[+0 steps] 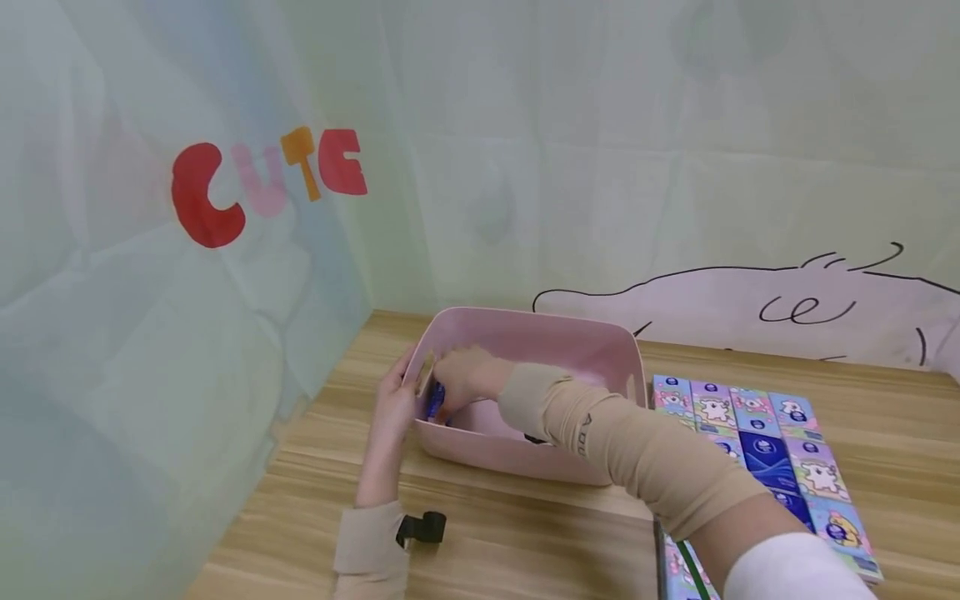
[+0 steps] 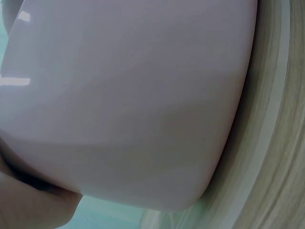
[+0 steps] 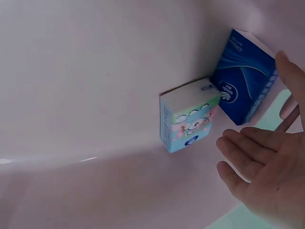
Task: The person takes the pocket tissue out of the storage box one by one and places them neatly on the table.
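A pink plastic bin (image 1: pixel 517 454) stands on the wooden table, and my left hand (image 1: pixel 393 404) grips its left rim. In the left wrist view, the bin's outer wall (image 2: pixel 133 95) fills most of the picture, with part of the left hand (image 2: pixel 35 202) at its edge. My right hand (image 1: pixel 468 375) reaches inside the bin's left end. Its fingers look straight in the right wrist view, and the thumb is beside a dark blue tissue pack (image 3: pixel 243 76); whether they touch I cannot tell. Next to that pack lies a light blue cartoon-print tissue pack (image 3: pixel 190 121), apart from the fingers.
Right of the bin, rows of tissue packs (image 1: pixel 821 475) lie flat on the table (image 1: pixel 900 442), partly hidden by my right forearm. A cloth wall with coloured letters (image 1: pixel 206 196) closes off the left side, and another cloth (image 1: pixel 637 167) hangs behind the bin.
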Demonstrator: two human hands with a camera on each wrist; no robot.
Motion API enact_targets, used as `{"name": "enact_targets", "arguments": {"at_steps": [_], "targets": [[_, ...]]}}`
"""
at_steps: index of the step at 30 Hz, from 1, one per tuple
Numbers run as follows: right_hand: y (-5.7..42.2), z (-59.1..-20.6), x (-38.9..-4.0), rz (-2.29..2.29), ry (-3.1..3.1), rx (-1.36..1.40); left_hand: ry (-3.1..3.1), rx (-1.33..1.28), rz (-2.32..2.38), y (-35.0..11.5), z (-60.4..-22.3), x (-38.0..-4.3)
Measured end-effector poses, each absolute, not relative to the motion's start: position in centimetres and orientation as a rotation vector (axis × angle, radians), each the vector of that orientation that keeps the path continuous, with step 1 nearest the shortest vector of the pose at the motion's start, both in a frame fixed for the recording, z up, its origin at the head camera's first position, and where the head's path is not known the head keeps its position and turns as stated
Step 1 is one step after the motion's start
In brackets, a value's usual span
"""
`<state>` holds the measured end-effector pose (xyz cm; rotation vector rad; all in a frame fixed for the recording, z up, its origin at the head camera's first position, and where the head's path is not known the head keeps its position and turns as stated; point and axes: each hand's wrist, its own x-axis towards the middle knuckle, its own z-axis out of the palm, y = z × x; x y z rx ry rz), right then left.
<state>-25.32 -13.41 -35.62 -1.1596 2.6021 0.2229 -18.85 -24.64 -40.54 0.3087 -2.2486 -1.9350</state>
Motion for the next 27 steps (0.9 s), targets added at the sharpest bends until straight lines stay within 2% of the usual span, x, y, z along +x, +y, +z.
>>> {"name": "enact_targets", "arguments": {"at_steps": [15, 27], "targets": [[-13.0, -36.7, -25.9, 0.018, 2.608, -1.159, -2.217, 0.303, -1.968, -23.9, -40.3, -19.3], [-9.2, -32.0, -26.4, -0.208, 2.591, -1.194, -2.201, 0.346, -2.024, -24.3, -40.7, -18.9]]}}
